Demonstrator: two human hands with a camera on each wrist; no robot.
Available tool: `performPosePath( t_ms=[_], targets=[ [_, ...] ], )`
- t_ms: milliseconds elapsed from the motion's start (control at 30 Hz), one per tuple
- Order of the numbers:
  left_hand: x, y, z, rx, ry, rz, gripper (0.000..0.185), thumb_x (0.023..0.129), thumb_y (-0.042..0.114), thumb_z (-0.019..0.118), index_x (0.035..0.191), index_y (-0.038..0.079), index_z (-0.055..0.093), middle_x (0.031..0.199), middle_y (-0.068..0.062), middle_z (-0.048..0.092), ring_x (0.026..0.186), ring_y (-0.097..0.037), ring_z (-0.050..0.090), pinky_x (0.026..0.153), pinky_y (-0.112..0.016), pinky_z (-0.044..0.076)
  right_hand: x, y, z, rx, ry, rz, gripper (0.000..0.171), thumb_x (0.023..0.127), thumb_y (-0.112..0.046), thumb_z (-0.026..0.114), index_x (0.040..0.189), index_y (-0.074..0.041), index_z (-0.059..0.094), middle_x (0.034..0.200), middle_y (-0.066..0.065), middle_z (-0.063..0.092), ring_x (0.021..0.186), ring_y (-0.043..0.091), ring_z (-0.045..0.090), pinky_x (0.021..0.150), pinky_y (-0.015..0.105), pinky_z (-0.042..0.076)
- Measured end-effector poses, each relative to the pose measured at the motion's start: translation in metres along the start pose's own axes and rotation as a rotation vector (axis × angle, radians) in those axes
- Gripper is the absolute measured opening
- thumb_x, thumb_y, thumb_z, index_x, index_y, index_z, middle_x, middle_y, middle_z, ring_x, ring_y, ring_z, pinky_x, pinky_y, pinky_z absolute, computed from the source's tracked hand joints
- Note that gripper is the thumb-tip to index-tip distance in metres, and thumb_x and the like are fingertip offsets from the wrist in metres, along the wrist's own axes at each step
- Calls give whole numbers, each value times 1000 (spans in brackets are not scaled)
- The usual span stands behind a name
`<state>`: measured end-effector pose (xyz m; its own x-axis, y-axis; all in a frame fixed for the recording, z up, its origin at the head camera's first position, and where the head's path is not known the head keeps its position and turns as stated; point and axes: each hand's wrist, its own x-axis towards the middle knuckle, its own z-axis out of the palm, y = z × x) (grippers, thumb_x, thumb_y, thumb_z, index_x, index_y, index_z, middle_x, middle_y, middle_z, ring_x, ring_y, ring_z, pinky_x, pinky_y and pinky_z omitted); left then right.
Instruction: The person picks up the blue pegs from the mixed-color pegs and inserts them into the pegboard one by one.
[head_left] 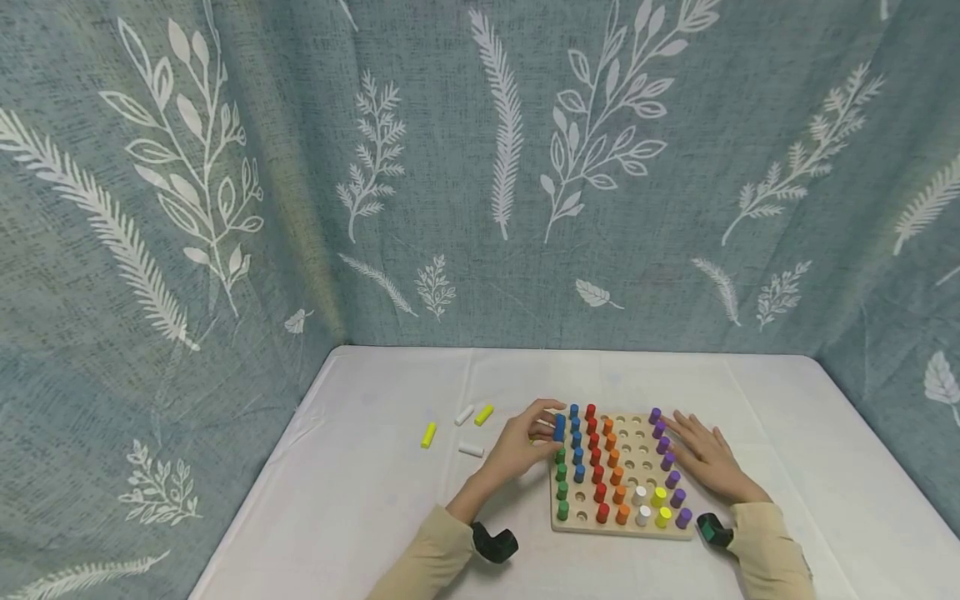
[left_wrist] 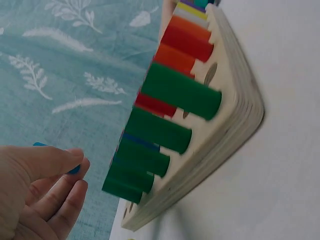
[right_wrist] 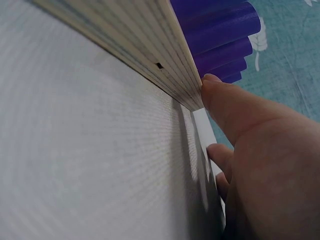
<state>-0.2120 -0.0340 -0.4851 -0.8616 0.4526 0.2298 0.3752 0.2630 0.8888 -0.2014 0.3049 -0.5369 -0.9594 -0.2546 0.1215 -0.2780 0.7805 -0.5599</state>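
Note:
My left hand (head_left: pixel 517 446) pinches a blue peg (head_left: pixel 559 427) between thumb and fingers, above the left edge of a wooden pegboard (head_left: pixel 622 532). In the left wrist view, the thumb and fingers hide most of this blue peg (left_wrist: pixel 74 170). Just nearer on the board, green pegs (head_left: pixel 562 492) stand in the leftmost column, beside a column of blue pegs (head_left: pixel 577 456). My right hand (head_left: pixel 705 454) lies at the board's right side with fingers extended. Its thumb touches the board's edge beside the purple pegs (right_wrist: pixel 220 32) in the right wrist view.
Loose yellow pegs (head_left: pixel 428 435) and white pegs (head_left: pixel 471 450) lie on the white table (head_left: pixel 360 467), left of the board. Red pegs (head_left: pixel 597 474) and orange pegs (head_left: pixel 617 476) fill further columns. Bare holes show right of the orange column. Patterned curtains (head_left: pixel 450 167) surround the table.

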Motion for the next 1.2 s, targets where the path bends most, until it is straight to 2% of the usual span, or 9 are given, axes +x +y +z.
performPosePath(
  t_ms=[33, 133, 267, 400, 567, 867, 1067, 1200],
  targets=[
    [-1, 2, 0, -1, -6, -4, 47, 83, 2, 67, 126, 15, 52, 108, -10, 60, 96, -21, 64, 84, -26, 52, 0, 0, 0, -2, 0, 0, 53, 96, -33, 46, 142, -9, 36, 147, 28, 22, 135, 50, 13, 107, 64, -3],
    [-8, 20, -1, -7, -25, -11, 42, 83, -2, 65, 122, 7, 54, 108, -14, 59, 96, -26, 64, 85, -30, 52, 1, -1, 0, -3, -3, 7, 53, 96, -34, 46, 142, -9, 36, 148, 27, 21, 135, 50, 12, 107, 64, -3],
    [-17, 41, -3, -32, -43, 10, 39, 83, -7, 63, 120, -1, 54, 108, -21, 58, 95, -36, 62, 85, -43, 52, 1, 0, 0, -3, -4, 9, 53, 96, -35, 46, 142, -10, 36, 147, 28, 21, 135, 50, 12, 107, 64, -3],
    [-16, 27, 3, -21, -42, 39, 39, 83, -5, 63, 120, 1, 54, 110, -19, 59, 94, -34, 62, 83, -42, 52, 1, 1, 0, -6, 1, 6, 53, 96, -34, 46, 141, -9, 36, 147, 28, 22, 135, 50, 13, 107, 64, -3],
    [-14, 9, 9, 25, -21, 49, 40, 83, 3, 67, 120, 13, 56, 107, -8, 63, 93, -20, 61, 79, -33, 53, 2, 1, -1, -6, 1, 5, 53, 96, -33, 46, 141, -7, 36, 148, 27, 22, 135, 49, 13, 107, 63, -3],
    [-22, 8, 14, 3, -44, 61, 37, 84, 2, 66, 118, 14, 58, 109, -5, 63, 95, -11, 59, 80, -25, 52, 1, 1, 1, 6, 6, -7, 52, 96, -33, 46, 141, -9, 36, 147, 29, 22, 134, 51, 13, 106, 65, -3],
    [-25, 10, 16, -3, -57, 76, 35, 85, 1, 64, 118, 10, 58, 108, -5, 63, 94, -11, 59, 78, -21, 52, 1, 2, 1, 1, -8, 14, 53, 96, -35, 45, 142, -10, 36, 148, 28, 21, 135, 50, 12, 107, 64, -4],
    [-26, 10, 16, -14, -68, 63, 35, 84, 1, 66, 116, 13, 59, 108, -4, 63, 94, -11, 60, 78, -21, 52, 1, 1, 0, 1, -6, 9, 53, 96, -34, 46, 142, -9, 36, 147, 28, 21, 134, 51, 12, 107, 64, -4]
  ],
)
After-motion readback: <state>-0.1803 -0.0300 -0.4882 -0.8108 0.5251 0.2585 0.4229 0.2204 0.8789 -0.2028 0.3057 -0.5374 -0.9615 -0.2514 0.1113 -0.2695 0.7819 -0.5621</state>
